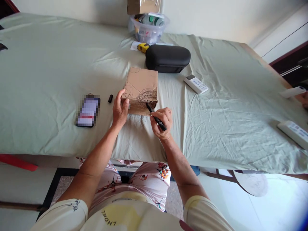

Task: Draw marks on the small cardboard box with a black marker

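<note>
A small brown cardboard box (141, 86) with dark scribbles on its top stands on the pale green cloth (48, 80) covering the table. My left hand (120, 109) is closed around the box's near left corner and steadies it. My right hand (160, 123) is closed on a black marker (156, 117), whose tip touches the box's near right edge. The marker's black cap (110, 98) lies on the cloth left of the box.
A phone (88, 110) lies to the left. Behind the box are a black oval case (167, 58), a yellow tape measure (143, 47) and a clear plastic tub (148, 30). White remotes lie at the right (196, 84) (293, 132).
</note>
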### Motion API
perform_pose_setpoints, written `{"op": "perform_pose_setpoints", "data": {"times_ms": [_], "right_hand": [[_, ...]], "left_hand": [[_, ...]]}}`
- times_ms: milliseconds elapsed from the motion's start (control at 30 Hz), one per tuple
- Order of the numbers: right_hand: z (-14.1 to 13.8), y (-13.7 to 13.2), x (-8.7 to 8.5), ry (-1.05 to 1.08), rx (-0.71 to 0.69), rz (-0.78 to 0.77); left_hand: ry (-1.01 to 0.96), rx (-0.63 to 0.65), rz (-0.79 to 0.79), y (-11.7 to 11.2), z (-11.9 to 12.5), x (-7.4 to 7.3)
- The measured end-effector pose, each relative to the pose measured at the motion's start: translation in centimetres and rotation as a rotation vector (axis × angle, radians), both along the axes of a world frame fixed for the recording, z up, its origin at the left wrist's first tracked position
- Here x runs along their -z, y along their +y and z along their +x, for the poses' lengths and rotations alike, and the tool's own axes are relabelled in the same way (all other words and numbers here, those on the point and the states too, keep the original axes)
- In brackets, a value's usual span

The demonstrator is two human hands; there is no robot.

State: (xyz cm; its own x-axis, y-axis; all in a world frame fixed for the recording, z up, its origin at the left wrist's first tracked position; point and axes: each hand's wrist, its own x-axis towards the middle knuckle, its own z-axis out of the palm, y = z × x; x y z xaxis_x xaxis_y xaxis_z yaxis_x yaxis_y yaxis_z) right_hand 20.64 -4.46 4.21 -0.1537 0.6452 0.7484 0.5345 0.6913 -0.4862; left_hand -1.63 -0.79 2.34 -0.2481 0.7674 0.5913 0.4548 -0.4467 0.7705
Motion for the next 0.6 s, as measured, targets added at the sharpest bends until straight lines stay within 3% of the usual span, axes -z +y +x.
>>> {"op": "perform_pose_setpoints", "data": {"times_ms": [200, 400, 467, 600], "right_hand": [[0.0, 0.0, -0.6, -0.069, 0.053, -0.045], [0.8, -0.1, -1.0, 0.126, 0.243, 0.094], [0.6, 0.0, -1.2, 0.137, 0.218, 0.116], [0.0, 0.0, -1.1, 0.076, 0.034, 0.186]], "left_hand": [[-0.021, -0.013, -0.025, -0.2, 0.2, -0.1], [-0.042, -0.013, -0.014, -0.1, 0.0, -0.1], [-0.035, -0.007, -0.027, -0.1, 0.0, -0.1], [-0.039, -0.005, -0.049, -0.2, 0.0, -0.2]]}}
